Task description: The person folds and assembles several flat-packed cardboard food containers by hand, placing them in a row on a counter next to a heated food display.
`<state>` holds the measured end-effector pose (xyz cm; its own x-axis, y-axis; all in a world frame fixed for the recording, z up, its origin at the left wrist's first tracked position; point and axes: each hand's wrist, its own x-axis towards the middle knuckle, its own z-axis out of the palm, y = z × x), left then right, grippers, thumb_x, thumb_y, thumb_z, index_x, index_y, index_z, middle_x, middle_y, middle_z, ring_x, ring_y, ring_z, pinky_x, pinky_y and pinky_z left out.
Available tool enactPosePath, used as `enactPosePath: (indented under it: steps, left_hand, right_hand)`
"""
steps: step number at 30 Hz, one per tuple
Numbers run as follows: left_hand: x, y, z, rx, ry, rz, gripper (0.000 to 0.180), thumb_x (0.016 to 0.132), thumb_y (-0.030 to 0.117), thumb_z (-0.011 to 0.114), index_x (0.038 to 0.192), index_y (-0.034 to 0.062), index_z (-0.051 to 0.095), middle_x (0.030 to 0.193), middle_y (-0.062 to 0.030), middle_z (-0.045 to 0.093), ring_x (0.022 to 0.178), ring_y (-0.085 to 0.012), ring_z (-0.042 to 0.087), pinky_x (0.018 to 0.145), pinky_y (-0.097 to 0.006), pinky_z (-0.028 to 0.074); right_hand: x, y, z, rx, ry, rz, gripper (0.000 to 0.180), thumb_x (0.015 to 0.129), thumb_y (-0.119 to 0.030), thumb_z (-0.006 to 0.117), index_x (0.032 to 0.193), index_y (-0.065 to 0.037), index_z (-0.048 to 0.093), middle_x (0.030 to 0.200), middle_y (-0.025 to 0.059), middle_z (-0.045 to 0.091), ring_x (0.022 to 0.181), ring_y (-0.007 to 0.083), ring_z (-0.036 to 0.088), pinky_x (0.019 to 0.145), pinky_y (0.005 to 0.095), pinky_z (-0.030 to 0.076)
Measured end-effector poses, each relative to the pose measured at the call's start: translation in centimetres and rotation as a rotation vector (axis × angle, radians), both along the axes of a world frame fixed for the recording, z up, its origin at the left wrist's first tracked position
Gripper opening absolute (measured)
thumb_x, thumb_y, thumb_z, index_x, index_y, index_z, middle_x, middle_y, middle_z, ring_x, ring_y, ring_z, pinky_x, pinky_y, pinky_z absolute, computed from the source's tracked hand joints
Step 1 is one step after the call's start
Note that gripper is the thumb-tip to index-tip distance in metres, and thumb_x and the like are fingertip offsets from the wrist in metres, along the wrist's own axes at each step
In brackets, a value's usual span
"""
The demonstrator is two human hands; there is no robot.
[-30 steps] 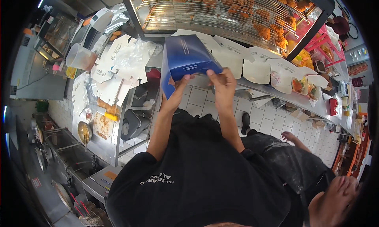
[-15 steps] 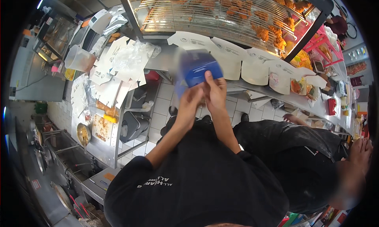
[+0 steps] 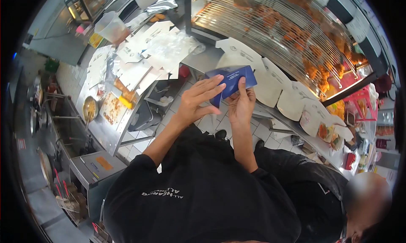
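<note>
A small blue printed card carton (image 3: 233, 80), partly folded out, is held up in front of me. My right hand (image 3: 242, 103) grips its near right edge, thumb on top and fingers beneath. With fingers stretched out, my left hand (image 3: 198, 100) lies along the carton's left side, its fingertips against or just over the card. Beyond the carton stand white food boxes (image 3: 268, 90) with lids up, in a row on the metal counter. The carton's underside is hidden.
A heated glass cabinet (image 3: 270, 27) holds fried chicken on wire racks. Flat white boxes (image 3: 135, 67), a plastic jug (image 3: 111, 26), a metal bowl (image 3: 90, 108) and a yellow-handled tool (image 3: 125, 101) are on the left counter. A co-worker (image 3: 317, 192) is close at my right.
My view has swung, so the counters appear shifted. My left hand has spread its fingers and eased off its grip, while the right still holds the blue carton, now less blurred.
</note>
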<state>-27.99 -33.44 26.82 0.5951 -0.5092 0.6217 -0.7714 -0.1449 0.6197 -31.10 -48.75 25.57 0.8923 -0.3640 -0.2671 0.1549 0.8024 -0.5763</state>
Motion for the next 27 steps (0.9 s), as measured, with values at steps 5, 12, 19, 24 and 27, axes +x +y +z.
enactPosePath:
  steps: [5,12,19,24,27]
  left_hand:
    - [1.8,2.9,0.3,0.079,-0.164,-0.006,0.062,0.068,0.024,0.084,0.123,0.0048,0.065,0.132,-0.014,0.061,0.124,-0.0328,0.057,0.098,-0.041,0.048]
    - [6.5,8.1,-0.9,-0.296,0.062,0.343,0.046,0.062,0.017,0.089,0.101,0.0006,0.073,0.119,-0.0177,0.068,0.102,-0.0312,0.069,0.083,-0.034,0.057]
    - [9.9,14.6,0.0,-0.092,0.141,0.065,0.034,0.066,0.017,0.086,0.097,0.0065,0.076,0.13,-0.0148,0.062,0.11,-0.0284,0.066,0.088,-0.034,0.055]
    - [12.5,17.5,-0.4,-0.104,0.329,0.129,0.041,0.072,0.015,0.085,0.109,0.0048,0.071,0.12,-0.0131,0.067,0.105,-0.0239,0.067,0.091,-0.032,0.052]
    - [15.2,19.7,-2.9,-0.142,0.502,-0.056,0.042,0.078,0.02,0.081,0.113,0.0029,0.067,0.105,-0.011,0.071,0.097,-0.0203,0.069,0.086,-0.031,0.052]
  right_hand:
    - [2.0,3.2,-1.2,-0.094,-0.033,-0.025,0.019,0.1,-0.021,0.058,0.111,-0.005,0.06,0.1,0.0061,0.068,0.087,0.0159,0.068,0.071,0.0314,0.057]
    - [3.9,11.7,1.3,-0.214,-0.162,0.128,0.034,0.104,-0.03,0.05,0.117,0.0,0.059,0.107,0.0074,0.066,0.096,0.0199,0.068,0.081,0.0351,0.058]
    - [6.3,16.4,0.7,-0.292,0.004,-0.02,0.033,0.103,-0.029,0.053,0.11,0.001,0.064,0.102,0.0105,0.068,0.089,0.0215,0.07,0.074,0.0328,0.058]
    - [5.7,17.4,-0.1,-0.913,0.229,-0.015,0.026,0.095,-0.021,0.066,0.11,0.0,0.067,0.102,0.0069,0.067,0.086,0.0153,0.066,0.074,0.0303,0.053]
    - [5.1,17.0,-0.9,-1.561,0.311,-0.197,0.031,0.089,-0.02,0.071,0.114,-0.002,0.066,0.096,0.0108,0.067,0.074,0.0193,0.064,0.069,0.0337,0.05]
